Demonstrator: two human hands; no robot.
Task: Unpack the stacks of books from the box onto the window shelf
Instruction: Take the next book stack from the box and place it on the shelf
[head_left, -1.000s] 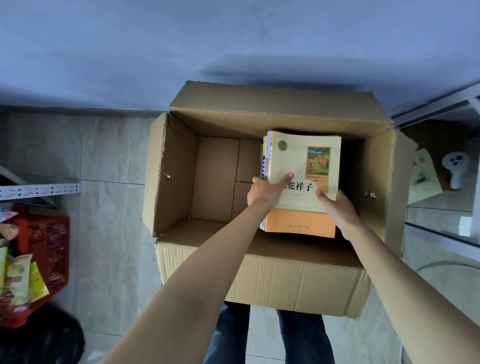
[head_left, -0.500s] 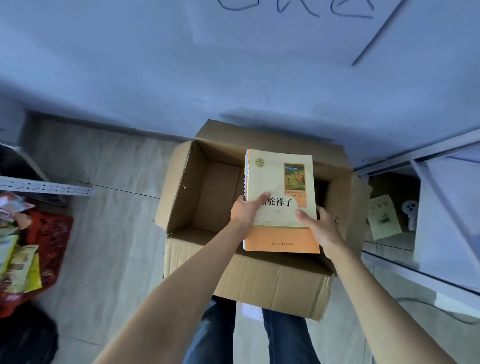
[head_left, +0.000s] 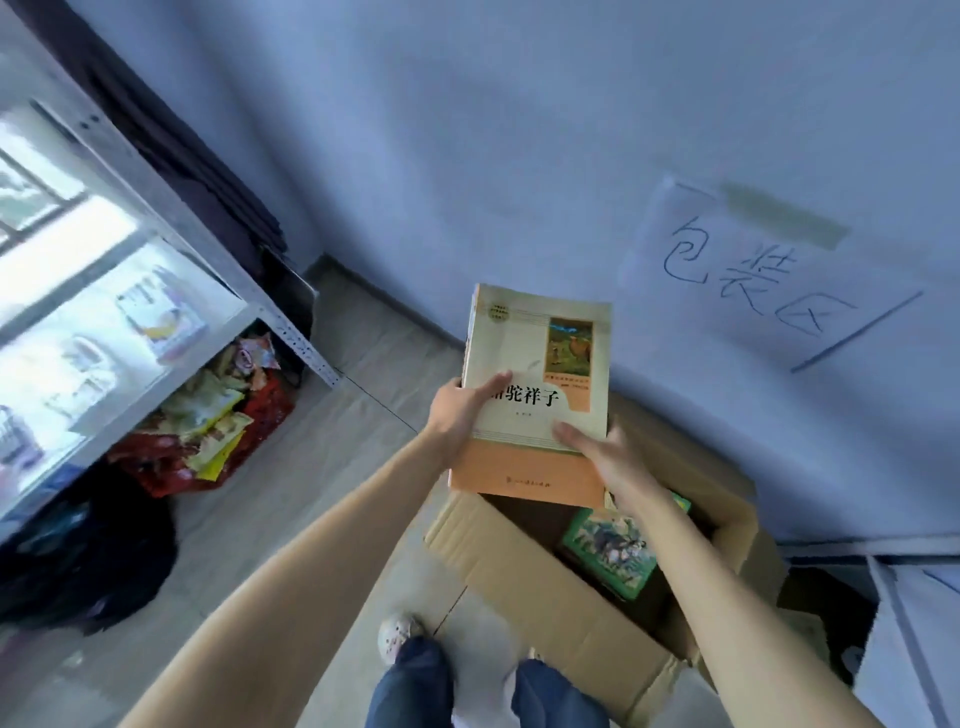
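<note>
Books (head_left: 535, 395) held flat by both hands, long axis pointing away.

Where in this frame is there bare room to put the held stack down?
Bare floor lies between the cardboard box and the red basket. The shelf is blurred but seems to hold items. The box holds a green book. Both hands grip the stack.

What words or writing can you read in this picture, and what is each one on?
"包装区": handwritten in blue on the paper sheet taped to the wall.
"驼祥子": title on the top book of the stack held by the left hand and right hand; the thumb hides its first character.
Small print on that cover, and the green book in the box: too blurred.
</note>
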